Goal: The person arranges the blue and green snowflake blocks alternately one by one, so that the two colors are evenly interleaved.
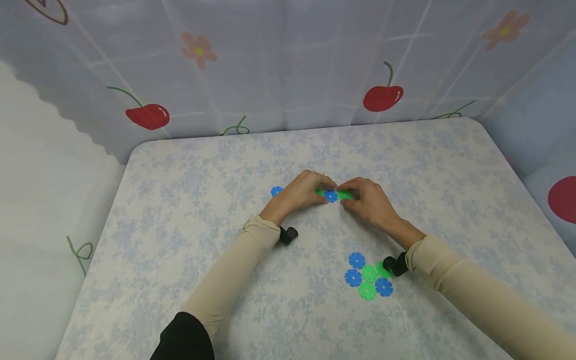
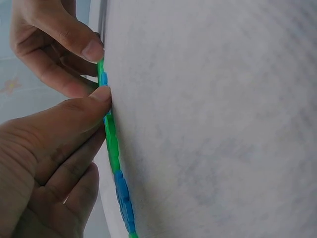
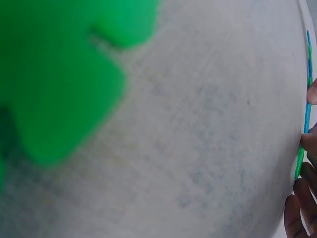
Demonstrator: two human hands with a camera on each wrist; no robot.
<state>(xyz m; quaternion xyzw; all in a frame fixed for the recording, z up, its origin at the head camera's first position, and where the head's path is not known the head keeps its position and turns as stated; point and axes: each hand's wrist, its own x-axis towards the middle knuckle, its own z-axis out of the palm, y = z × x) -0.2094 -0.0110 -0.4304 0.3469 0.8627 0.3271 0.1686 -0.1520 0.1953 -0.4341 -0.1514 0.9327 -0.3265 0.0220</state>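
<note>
A row of blue and green notched interlocking discs lies across the upper middle of the table in the head view, partly hidden by my left hand (image 1: 302, 192). That hand pinches the row by a blue disc (image 1: 330, 196), thumb nearest the camera in the left wrist view. My right hand (image 1: 370, 201) has thumb and fingers around the green disc (image 1: 345, 194) at the row's right end. Past my left wrist another blue disc (image 1: 276, 191) shows. Edge-on in the left wrist view, the row runs on with a green disc (image 2: 113, 144) and a blue disc (image 2: 125, 202).
Several loose blue and green discs (image 1: 369, 273) lie in a cluster nearer the front, beside the black right wrist camera (image 1: 396, 264). A blurred green disc (image 3: 64, 74) fills a corner of the right wrist view. Behind the flowered table (image 1: 180, 225) hangs a cherry-print curtain (image 1: 283, 65).
</note>
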